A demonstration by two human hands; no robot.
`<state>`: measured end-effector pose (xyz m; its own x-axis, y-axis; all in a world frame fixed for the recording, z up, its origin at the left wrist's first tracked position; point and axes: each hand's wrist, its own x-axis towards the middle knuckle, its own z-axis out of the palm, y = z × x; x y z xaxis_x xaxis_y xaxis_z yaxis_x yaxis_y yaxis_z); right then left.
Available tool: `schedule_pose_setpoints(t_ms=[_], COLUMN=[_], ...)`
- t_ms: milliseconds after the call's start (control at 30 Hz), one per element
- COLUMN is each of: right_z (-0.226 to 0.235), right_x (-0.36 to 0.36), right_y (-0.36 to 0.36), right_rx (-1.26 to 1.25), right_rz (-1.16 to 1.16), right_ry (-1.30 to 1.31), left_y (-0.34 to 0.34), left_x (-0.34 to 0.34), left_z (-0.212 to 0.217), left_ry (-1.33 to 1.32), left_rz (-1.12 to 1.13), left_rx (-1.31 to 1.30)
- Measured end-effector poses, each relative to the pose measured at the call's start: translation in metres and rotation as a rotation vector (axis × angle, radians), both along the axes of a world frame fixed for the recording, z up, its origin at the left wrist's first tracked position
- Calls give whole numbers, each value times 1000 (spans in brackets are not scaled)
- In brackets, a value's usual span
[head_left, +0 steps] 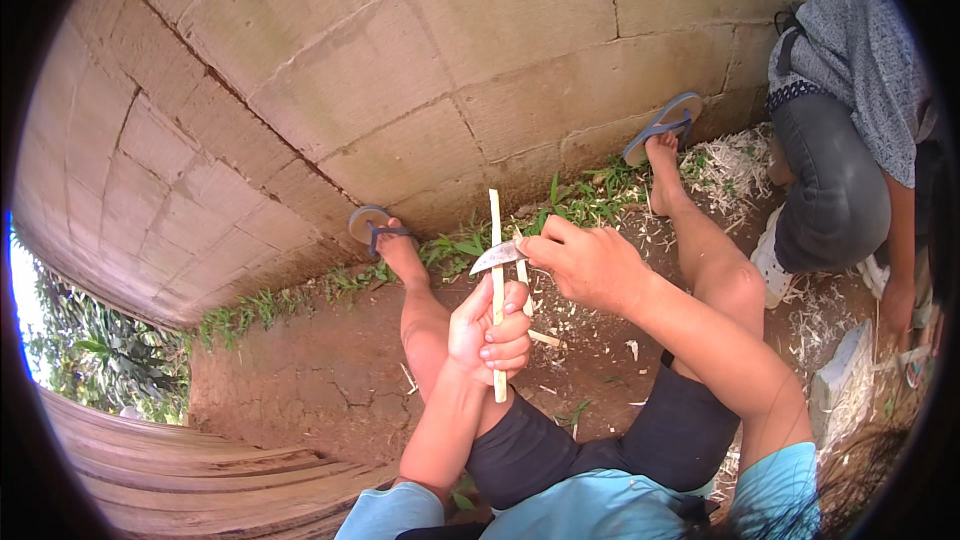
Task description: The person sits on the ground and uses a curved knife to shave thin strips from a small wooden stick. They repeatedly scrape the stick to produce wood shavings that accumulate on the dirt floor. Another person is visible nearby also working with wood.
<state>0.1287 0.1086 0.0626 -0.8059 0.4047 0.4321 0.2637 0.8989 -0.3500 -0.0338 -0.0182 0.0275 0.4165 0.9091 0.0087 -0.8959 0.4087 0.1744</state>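
My left hand (pixel 490 328) is wrapped round a thin, pale wooden strip (pixel 495 215), which stands nearly upright and sticks out above and below the fist. A short knife (pixel 497 256) with a curved grey blade lies across the strip just above my left thumb, pointing left. My right hand (pixel 590 258) grips this knife; its handle is mostly hidden by the fingers. Close under the right fingers hangs another slim pale piece (pixel 525 285), perhaps a shaving; whether it joins the strip I cannot tell.
A block wall (pixel 540 50) rises in front of my sandalled feet. Wood shavings (pixel 735 175) litter the brown soil (pixel 290 370), with grass (pixel 270 315) along the wall's foot. At the right a person in dark trousers (pixel 835 180) crouches near a pale block (pixel 842 375). Wooden boards (pixel 220 480) border the lower left.
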Motion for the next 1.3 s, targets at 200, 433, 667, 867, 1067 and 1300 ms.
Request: schedule_pose_setpoints(t_ms=[200, 433, 667, 867, 1067, 1300], right_z=[1, -7, -7, -7, -6, -6], right_x=[-4, 7, 1, -1, -5, 2], right_y=[49, 15, 5, 8, 44, 21], right_rx=[-90, -136, -29, 89, 35, -53], right_rz=[-289, -61, 87, 42, -224, -61], right_ry=[302, 250, 111, 70, 238, 265], left_y=[-7, 4, 0, -2, 0, 1], left_x=[22, 6, 4, 5, 20, 13], left_z=[1, -2, -3, 3, 1, -5], left_ry=[29, 19, 26, 284, 397, 308], left_rz=[-220, 57, 6, 113, 168, 131], left_rx=[54, -11, 6, -41, -80, -78])
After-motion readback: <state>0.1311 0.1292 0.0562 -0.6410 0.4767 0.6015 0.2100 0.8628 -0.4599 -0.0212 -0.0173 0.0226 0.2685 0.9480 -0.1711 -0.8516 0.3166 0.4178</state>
